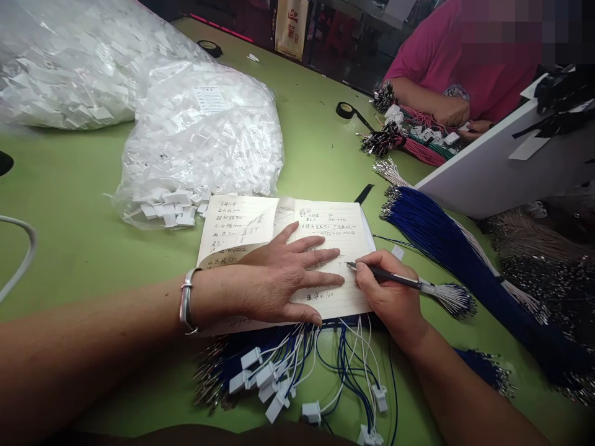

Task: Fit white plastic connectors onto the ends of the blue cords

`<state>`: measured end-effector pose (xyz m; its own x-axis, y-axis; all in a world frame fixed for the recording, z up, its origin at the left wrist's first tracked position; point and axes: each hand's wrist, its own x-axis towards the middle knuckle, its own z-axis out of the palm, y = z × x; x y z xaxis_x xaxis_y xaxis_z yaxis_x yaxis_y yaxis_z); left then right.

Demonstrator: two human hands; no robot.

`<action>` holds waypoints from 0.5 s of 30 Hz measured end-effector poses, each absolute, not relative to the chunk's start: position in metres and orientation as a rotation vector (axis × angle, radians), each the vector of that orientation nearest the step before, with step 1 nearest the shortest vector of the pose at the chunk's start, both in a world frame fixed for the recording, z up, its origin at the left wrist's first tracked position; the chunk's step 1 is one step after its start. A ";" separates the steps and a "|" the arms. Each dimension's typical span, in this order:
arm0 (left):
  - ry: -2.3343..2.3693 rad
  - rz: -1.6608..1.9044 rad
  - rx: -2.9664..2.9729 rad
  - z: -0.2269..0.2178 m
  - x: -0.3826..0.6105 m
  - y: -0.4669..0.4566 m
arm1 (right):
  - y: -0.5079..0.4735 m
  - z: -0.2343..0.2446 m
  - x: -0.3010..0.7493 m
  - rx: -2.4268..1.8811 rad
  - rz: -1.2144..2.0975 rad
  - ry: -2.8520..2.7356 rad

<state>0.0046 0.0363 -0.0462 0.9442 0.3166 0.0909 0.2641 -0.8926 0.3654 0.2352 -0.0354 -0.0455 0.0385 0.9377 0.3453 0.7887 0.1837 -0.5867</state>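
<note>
In the head view, a clear plastic bag (209,142) just beyond the notebook is full of white plastic connector housings (170,207), several gathered at its near end; a second bag (88,68), farther left, bulges with similar white pieces. The left hand (283,272) lies palm down, fingers spread, across the open handwritten notebook (337,305) — the left page curls up beside its wrist. The right hand (393,294) grips a black pen (395,277), tip at the right page. Wired white connectors (267,375) stick out past the notebook's near edge. A blue wire bundle (441,248) runs beyond the right hand, beside a pale upright panel (483,148) — while green tabletop (313,148) stretches between the nearer bag and a black tape roll (345,110).
</note>
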 end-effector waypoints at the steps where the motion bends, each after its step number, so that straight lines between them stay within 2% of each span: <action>1: 0.421 0.215 2.746 -0.046 0.005 0.036 | -0.035 -0.045 0.235 -1.632 0.278 -1.770; 15: 0.429 0.245 2.740 -0.045 0.003 0.036 | -0.036 -0.045 0.235 -1.607 0.276 -1.809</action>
